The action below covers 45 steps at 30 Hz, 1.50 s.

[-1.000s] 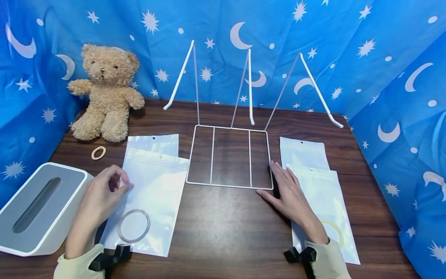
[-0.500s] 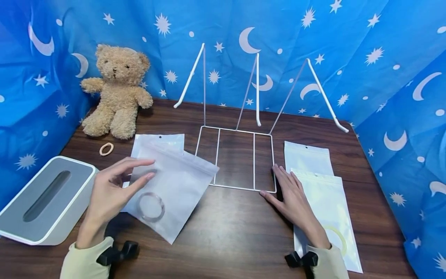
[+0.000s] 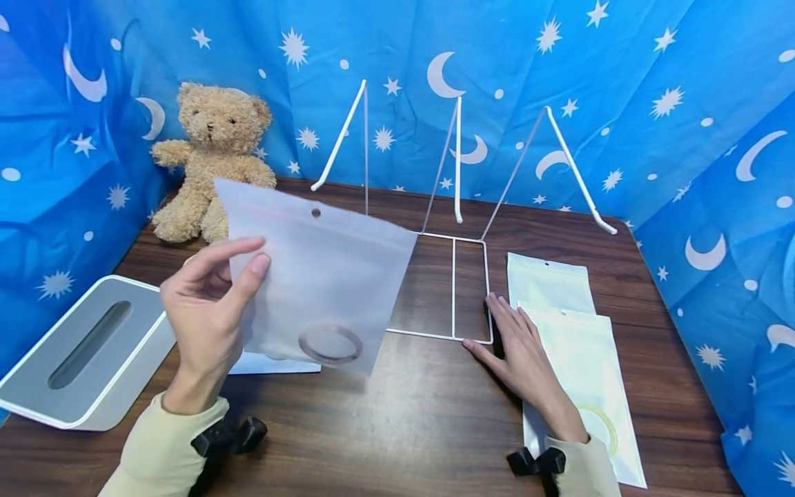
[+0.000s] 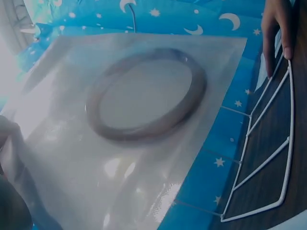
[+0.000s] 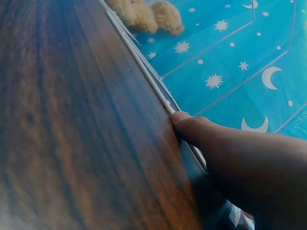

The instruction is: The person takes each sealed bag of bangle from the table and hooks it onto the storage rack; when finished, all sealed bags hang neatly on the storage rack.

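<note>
My left hand (image 3: 214,304) pinches the left edge of a translucent zip bag (image 3: 317,276) between thumb and fingers, lifted above the table. Inside the bag, near its bottom, lies a brownish bangle (image 3: 310,342), which fills much of the left wrist view. A punched hole shows at the bag's top. My right hand (image 3: 518,348) rests with straight fingers on the front right corner of a white wire display rack (image 3: 453,286); its thumb touches the front wire in the right wrist view. Three white prongs rise at the rack's back.
Two white zip bags (image 3: 574,373) overlap on the right, the nearer holding a yellowish ring. Another bag (image 3: 279,364) lies under the lifted one. A grey-topped tissue box (image 3: 133,352) stands left, a teddy bear (image 3: 214,155) behind. A blue star-patterned curtain (image 3: 497,41) encloses the table.
My left hand has taken hold of the bag with the bangle, raised it off the table and moved it right, over the rack's left part. The right hand stays on the rack.
</note>
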Motion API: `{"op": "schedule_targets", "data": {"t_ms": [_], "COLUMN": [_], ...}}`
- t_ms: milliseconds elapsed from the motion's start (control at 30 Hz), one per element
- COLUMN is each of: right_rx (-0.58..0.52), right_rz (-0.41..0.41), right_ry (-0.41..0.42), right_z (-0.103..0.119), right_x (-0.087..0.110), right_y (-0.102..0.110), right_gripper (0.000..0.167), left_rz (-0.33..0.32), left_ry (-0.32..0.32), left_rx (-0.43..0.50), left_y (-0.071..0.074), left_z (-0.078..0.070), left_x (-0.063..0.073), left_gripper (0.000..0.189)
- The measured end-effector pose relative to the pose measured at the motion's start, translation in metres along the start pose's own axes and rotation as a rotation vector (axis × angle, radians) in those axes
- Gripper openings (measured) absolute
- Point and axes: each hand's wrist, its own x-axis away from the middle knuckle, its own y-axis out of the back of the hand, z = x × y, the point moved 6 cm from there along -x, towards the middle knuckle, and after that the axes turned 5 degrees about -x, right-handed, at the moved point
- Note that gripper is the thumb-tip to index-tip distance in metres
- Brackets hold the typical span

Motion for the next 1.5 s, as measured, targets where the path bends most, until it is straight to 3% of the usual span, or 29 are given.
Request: {"op": "schedule_targets", "data": {"t_ms": [467, 800, 1033, 1267, 1500], "right_rx": [0.002, 0.005, 0.002, -0.003, 0.001], "right_rz": [0.0, 0.004, -0.005, -0.011, -0.002], "right_ry": [-0.003, -0.011, 0.006, 0.011, -0.003], "right_z": [-0.002, -0.003, -0.002, -0.001, -0.002], "right_x": [0.001, 0.003, 0.003, 0.003, 0.005], "right_y": [0.0, 0.0, 0.001, 0.002, 0.003], "right_gripper": [0.09, 0.091, 0.089, 0.089, 0.089], "left_rz": [-0.053, -0.016, -0.024, -0.02, -0.014], "left_ry": [0.037, 0.083, 0.082, 0.156, 0.139], "left_rx": [0.002, 0.002, -0.02, 0.015, -0.027], "left_y": [-0.004, -0.005, -0.02, -0.035, -0.048], "left_z": [0.013, 0.033, 0.056, 0.089, 0.112], "left_x": [-0.015, -0.022, -0.047, -0.077, -0.098], "left_gripper": [0.024, 0.027, 0.027, 0.028, 0.024]}}
